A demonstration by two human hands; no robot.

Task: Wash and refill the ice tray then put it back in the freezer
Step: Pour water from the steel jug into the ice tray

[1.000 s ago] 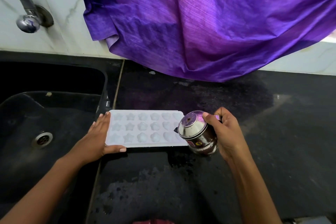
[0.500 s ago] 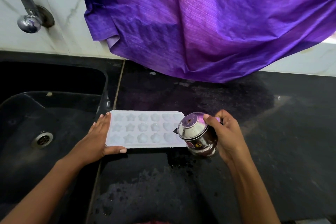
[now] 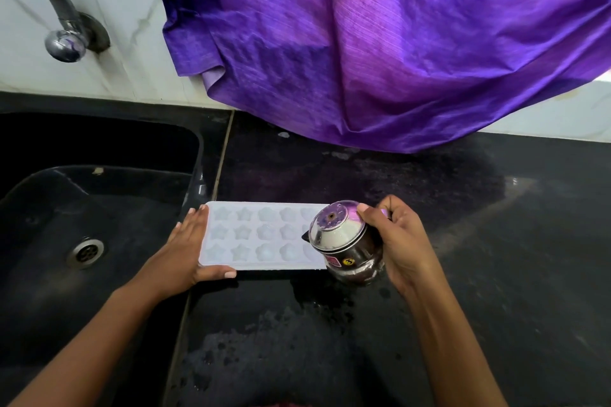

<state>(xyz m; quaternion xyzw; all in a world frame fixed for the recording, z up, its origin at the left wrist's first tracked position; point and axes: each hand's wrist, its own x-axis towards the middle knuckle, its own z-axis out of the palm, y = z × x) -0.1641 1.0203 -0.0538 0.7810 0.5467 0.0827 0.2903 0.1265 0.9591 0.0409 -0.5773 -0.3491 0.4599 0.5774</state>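
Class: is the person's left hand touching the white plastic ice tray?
Touching. The head view shows the left hand pressed against the white plastic ice tray's left end, thumb along its front edge.

Single head view, close, looking forward and down over countertop (image 3: pixel 463 241) and sink (image 3: pixel 49 208).

Soft daylight comes from the far right, above the right hand (image 3: pixel 401 241), where a blown-out white patch shows at the frame edge. It glows through the purple cloth (image 3: pixel 380 43) beyond the hands and leaves a pale streak of glare on the wet black counter (image 3: pixel 496 241) right of that hand. The sink (image 3: pixel 49 241) left of the left hand (image 3: pixel 185 254) stays dim. Edges bow outward; focus is fairly sharp.
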